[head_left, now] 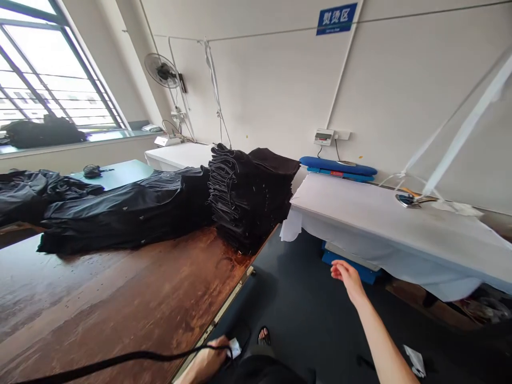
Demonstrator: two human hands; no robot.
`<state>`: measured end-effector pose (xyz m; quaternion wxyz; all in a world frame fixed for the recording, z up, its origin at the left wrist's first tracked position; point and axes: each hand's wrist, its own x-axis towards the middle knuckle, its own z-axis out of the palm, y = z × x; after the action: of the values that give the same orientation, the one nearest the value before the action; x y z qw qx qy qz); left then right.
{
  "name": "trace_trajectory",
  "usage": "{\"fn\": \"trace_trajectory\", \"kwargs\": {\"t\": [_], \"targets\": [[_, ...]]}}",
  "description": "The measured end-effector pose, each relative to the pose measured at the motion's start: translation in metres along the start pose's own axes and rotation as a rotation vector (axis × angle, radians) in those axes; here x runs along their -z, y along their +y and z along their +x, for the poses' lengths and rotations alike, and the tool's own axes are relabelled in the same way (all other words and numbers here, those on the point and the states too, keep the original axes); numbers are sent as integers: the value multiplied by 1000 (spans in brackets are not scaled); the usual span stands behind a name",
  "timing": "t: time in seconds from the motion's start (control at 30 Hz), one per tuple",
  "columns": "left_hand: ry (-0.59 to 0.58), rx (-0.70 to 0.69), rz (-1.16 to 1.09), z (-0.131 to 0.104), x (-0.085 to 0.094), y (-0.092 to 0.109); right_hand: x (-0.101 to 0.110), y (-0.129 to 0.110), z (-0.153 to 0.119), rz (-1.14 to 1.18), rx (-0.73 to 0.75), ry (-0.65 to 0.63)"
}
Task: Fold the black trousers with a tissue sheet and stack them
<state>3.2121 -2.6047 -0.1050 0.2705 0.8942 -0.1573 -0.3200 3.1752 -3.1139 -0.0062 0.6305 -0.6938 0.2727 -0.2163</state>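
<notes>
In view, my cord is matt at seven o'clock; the wooden tabletop glossy at eight, the cloth table cover smooth at three.

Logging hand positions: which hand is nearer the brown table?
The left hand, low beside the brown table, with a black cord crossing it; the right hand is farther off, before the white-covered table.
</notes>
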Motion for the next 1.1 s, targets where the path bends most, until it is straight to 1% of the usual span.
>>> {"fn": "trace_trajectory", "kwargs": {"t": [0.03, 0.1, 0.17, 0.23, 0.3, 0.37, 0.43, 0.47, 0.53, 0.6, 0.67, 0.7, 0.73, 0.8, 0.87, 0.93, 1.03, 1.1], "targets": [[88, -88, -62, 21, 27, 21, -10, -22, 23, -34, 51, -11], [240, -236, -192, 57, 88, 61, -30, -70, 64, -100, 167, -36], [442, -339, -299, 84, 150, 97, -52, -123, 96, -163, 301, -103], [623, -417, -362, 100, 206, 129, -81, -180, 119, -238, 416, -225], [788, -503, -385, 107, 254, 160, -117, -236, 134, -355, 504, -356], [900, -605, -362, 107, 295, 191, -162, -286, 147, -500, 620, -424], [956, -693, -286, 104, 331, 224, -213, -325, 160, -715, 750, -420], [986, -728, -237, 104, 349, 240, -238, -339, 167, -832, 807, -393], [1077, -765, -148, 107, 381, 272, -285, -358, 181, -1026, 906, -368], [1171, -750, -69, 117, 410, 300, -321, -368, 194, -1143, 963, -391], [1212, -681, 21, 135, 432, 322, -345, -373, 206, -1184, 979, -442], [1203, -630, 71, 145, 441, 331, -353, -375, 212, -1184, 980, -466], [1181, -576, 118, 156, 447, 337, -359, -375, 217, -1176, 981, -488], [1138, -474, 180, 177, 454, 344, -366, -375, 228, -1141, 981, -532], [1120, -419, 197, 191, 454, 346, -370, -373, 237, -1092, 967, -583], [1130, -421, 186, 198, 450, 345, -372, -371, 245, -1037, 937, -631], [1106, -453, 133, 196, 445, 343, -373, -365, 254, -949, 878, -718], [1078, -448, 75, 193, 444, 342, -371, -359, 258, -864, 839, -780]]}}
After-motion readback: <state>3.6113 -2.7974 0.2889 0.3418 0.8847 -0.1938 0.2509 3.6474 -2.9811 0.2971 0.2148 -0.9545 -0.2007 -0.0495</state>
